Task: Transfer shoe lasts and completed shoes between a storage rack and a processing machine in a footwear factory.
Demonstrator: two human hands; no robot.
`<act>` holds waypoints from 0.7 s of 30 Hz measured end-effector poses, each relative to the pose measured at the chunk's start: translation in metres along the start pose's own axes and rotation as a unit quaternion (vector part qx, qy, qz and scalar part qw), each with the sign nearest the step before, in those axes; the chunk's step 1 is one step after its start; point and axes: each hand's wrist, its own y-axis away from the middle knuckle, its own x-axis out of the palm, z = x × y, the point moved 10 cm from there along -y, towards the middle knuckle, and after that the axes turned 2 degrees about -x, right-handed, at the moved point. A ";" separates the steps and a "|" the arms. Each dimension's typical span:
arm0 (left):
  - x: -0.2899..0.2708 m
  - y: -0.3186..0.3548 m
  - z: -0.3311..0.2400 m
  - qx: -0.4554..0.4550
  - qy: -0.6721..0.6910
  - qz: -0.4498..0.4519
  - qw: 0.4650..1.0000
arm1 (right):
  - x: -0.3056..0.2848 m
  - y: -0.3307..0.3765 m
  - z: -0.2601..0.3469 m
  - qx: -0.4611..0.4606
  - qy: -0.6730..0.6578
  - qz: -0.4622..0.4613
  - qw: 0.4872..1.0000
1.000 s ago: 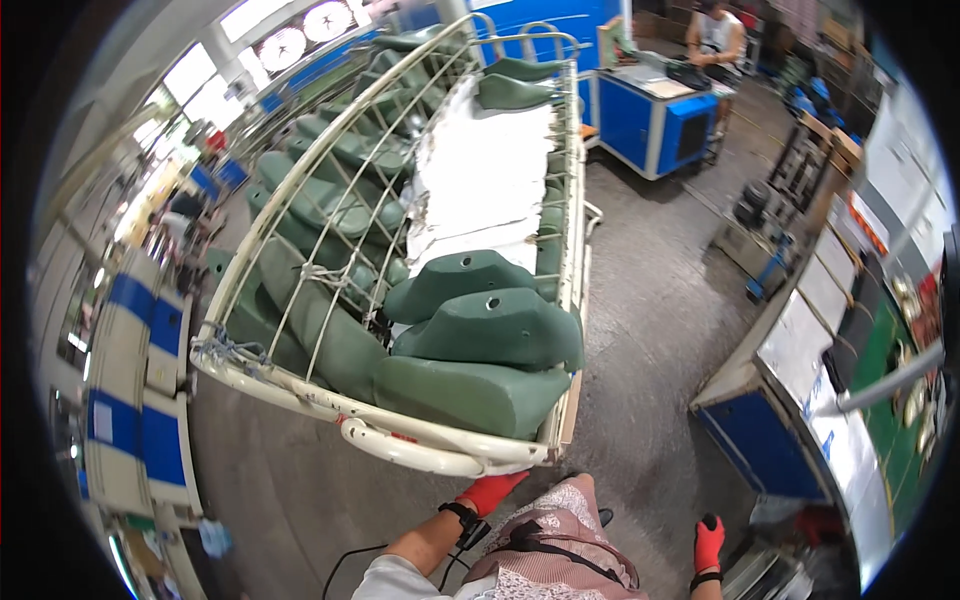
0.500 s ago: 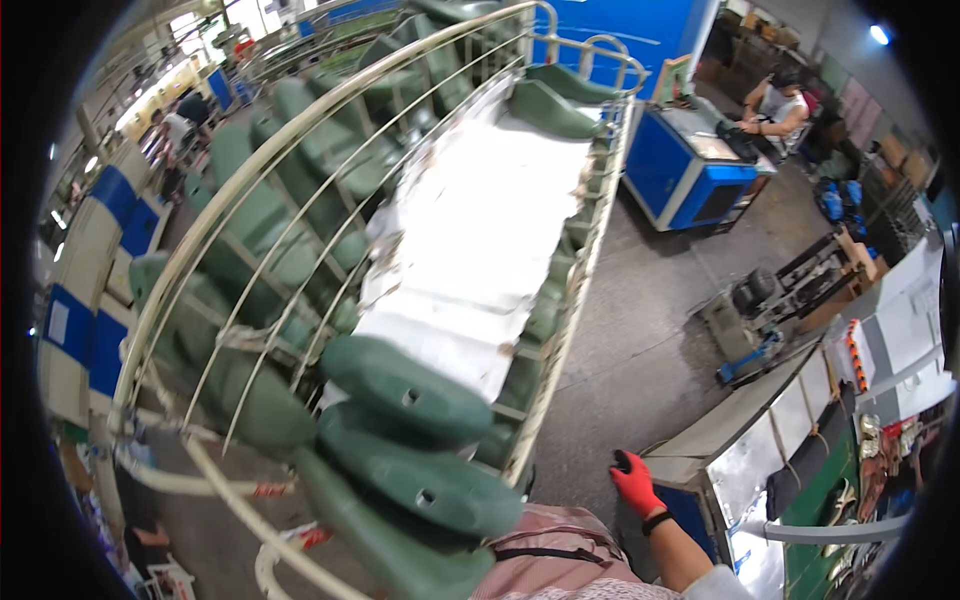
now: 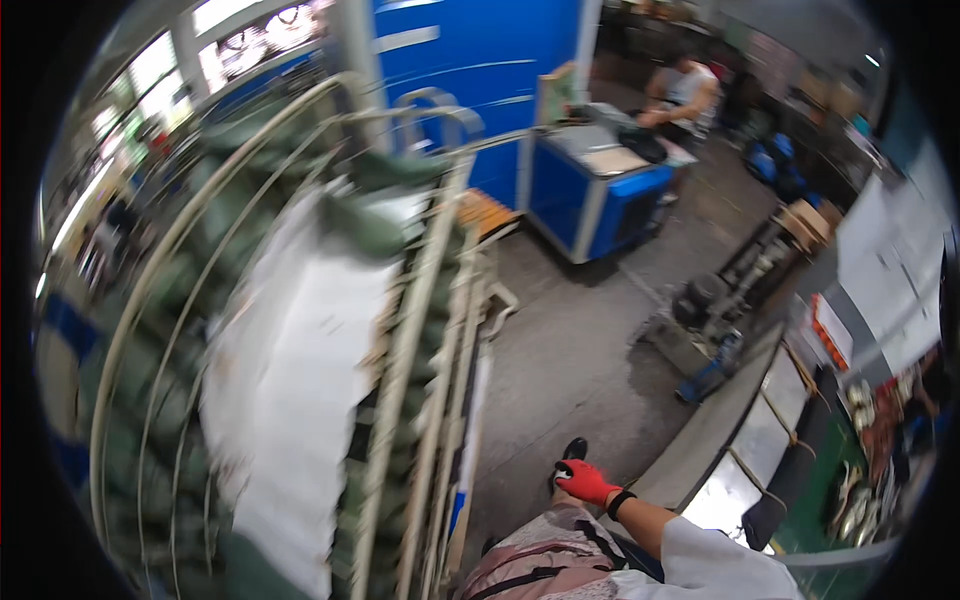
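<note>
My right hand (image 3: 588,484), in a red glove with dark fingertips, hangs in front of my body above the floor. Its fingers look curled together; a small pale patch shows at the fingertips, and I cannot make out whether it is a held thing. A black shoe (image 3: 576,449) shows just past it. My left hand is out of view. To my left stands a cream metal rack cart (image 3: 408,370) loaded with green shoe lasts (image 3: 362,228), blurred by motion. A white sheet (image 3: 300,350) lies over its middle. Neither visible arm nor hand touches the cart.
Ahead stands a blue cabinet table (image 3: 583,190), with a person (image 3: 688,95) working behind it. A pallet-jack-like machine (image 3: 700,310) is on the grey floor (image 3: 560,330) to the right. Nearer right is a metal-topped bench (image 3: 735,490) beside several shoes (image 3: 850,500) on green.
My view has shifted forward along the cart and turned; the near lasts have slid out of sight or blurred. My right hand has swung in front of my body, its fingers more curled.
</note>
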 end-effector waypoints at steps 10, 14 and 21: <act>0.115 -0.225 -0.123 -0.082 -0.013 0.061 0.995 | -0.228 -0.077 -0.191 0.165 -0.050 -0.097 0.980; 0.153 -0.299 -0.157 -0.118 0.015 0.040 0.992 | -0.307 -0.135 -0.212 0.203 -0.134 -0.122 0.962; 0.198 -0.468 -0.196 -0.194 0.053 -0.013 0.979 | -0.485 -0.290 -0.227 0.137 -0.275 -0.258 0.916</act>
